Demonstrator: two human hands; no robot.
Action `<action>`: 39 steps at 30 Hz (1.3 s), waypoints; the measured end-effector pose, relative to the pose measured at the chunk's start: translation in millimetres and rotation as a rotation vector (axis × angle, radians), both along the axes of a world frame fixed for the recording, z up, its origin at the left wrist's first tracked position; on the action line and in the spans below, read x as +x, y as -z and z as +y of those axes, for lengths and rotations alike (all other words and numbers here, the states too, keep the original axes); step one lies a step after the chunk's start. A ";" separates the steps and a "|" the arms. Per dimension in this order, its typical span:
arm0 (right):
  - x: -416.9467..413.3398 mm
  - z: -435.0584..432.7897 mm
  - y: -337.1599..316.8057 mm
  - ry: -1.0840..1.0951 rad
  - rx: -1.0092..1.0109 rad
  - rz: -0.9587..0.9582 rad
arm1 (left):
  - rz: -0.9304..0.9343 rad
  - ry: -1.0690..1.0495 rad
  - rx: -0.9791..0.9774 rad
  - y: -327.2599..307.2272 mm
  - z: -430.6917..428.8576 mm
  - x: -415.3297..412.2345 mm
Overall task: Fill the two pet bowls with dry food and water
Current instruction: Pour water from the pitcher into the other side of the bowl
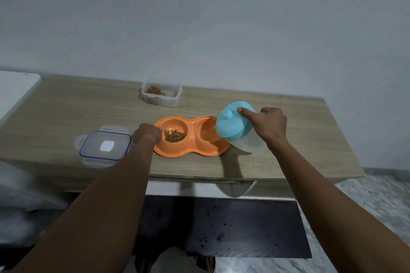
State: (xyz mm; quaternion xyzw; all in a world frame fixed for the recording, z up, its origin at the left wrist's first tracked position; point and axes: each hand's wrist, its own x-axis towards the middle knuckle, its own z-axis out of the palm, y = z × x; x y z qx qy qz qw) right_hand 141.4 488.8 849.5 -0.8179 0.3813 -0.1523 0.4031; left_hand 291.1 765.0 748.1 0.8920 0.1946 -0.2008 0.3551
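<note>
The orange double pet bowl [192, 137] sits near the front edge of the wooden table [66, 108], roughly at its centre. Its left well holds dry kibble [173, 136]; the right well shows no kibble, and water in it cannot be confirmed from this view.

The left hand [148, 136] rests curled on the bowl's left rim, the fingers closed against it. The right hand [269, 125] grips a clear water jug [238, 127] with a teal lid, tipped on its side, lid end over the right well, thumb pressed on the lid.

The container lid [104, 145] lies flat just beside the left hand, close to the front edge. The clear food container [161, 91], open and holding a little kibble, stands near the rear edge, well apart from the bowl. The tabletop is bare to the right of the jug and on the far left.
</note>
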 end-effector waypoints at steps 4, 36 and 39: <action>-3.4 -0.8 -3.9 0.002 -0.010 0.014 | -0.001 0.001 -0.005 -0.9 -1.3 -1.1; -8.3 -2.7 -22.7 -0.015 -0.057 0.011 | -0.014 -0.015 -0.005 -7.1 -4.3 -7.6; -8.4 -1.1 -24.3 -0.017 -0.050 -0.002 | -0.017 -0.014 -0.003 -8.0 -4.7 -7.6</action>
